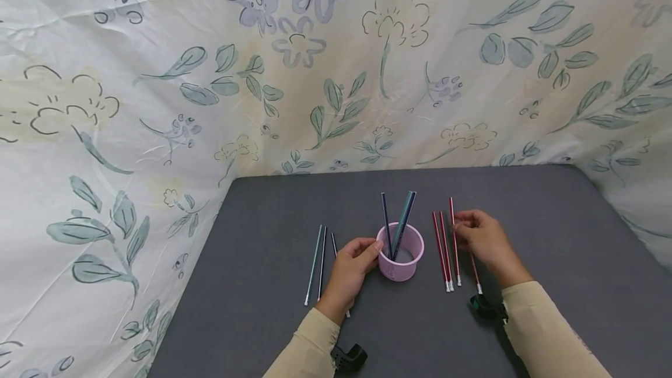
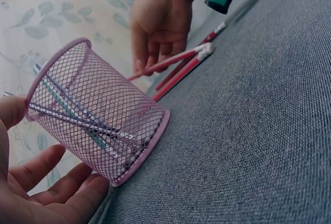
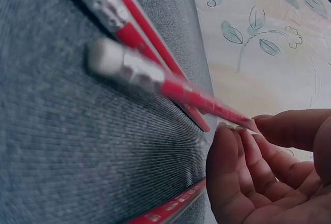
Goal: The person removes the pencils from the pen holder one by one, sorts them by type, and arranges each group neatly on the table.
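Note:
A pink mesh pencil cup (image 1: 400, 272) stands upright with several blue and teal pencils (image 1: 403, 220) leaning inside. My left hand (image 1: 350, 270) holds its left side, thumb at the rim and fingers along the mesh (image 2: 98, 100). To the right of the cup, my right hand (image 1: 485, 244) pinches a red pencil (image 1: 454, 244) between thumb and fingertips. In the right wrist view, the white eraser end of this held pencil (image 3: 181, 89) points away from the hand. Two more red pencils (image 1: 443, 249) lie just left of it. Another red pencil (image 1: 475, 270) is partly hidden under the right hand.
Left of my left hand, a teal pencil (image 1: 314, 264) and dark pencils (image 1: 322, 261) lie on the dark grey tabletop (image 1: 252, 308), one partly covered by the hand. A floral cloth (image 1: 325, 109) hangs behind the table and along its left side.

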A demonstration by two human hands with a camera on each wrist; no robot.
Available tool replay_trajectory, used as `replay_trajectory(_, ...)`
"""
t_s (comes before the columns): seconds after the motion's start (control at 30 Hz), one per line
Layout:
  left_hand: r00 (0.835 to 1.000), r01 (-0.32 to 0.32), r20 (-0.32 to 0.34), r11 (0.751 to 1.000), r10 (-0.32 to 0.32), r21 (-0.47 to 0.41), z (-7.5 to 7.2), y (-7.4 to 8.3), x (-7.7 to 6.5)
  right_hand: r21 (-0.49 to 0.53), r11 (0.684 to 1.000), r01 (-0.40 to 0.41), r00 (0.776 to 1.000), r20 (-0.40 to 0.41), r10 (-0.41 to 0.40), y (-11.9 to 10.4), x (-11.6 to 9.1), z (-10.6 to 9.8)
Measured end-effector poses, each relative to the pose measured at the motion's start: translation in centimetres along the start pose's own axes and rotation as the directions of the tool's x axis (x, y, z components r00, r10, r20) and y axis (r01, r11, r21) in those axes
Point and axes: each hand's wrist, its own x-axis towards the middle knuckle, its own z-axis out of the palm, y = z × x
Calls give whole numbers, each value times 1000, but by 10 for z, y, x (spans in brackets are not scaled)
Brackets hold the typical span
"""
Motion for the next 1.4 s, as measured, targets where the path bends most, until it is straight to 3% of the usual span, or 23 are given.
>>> replay_trajectory(0.37, 1000, -1, -1, 1000, 1, -3, 0, 0, 1, -3, 1000, -13, 1000, -19, 13, -1, -2, 1)
replay_trajectory(0.67, 1000, -7, -3, 1000, 7, 10, 0, -2, 0, -4, 1000, 31, 999, -33, -31, 0, -3, 2)
replay_trajectory(1.17, 1000, -5, 1, 1000, 5, 9, 0, -2, 1, 47, 993, 109, 994, 1, -109, -9, -11, 8)
replay_trajectory(1.4, 1000, -7, 0, 1000, 7, 16, 1, -1, 1, 89, 982, 168, 982, 75, -175, -16, -19, 25)
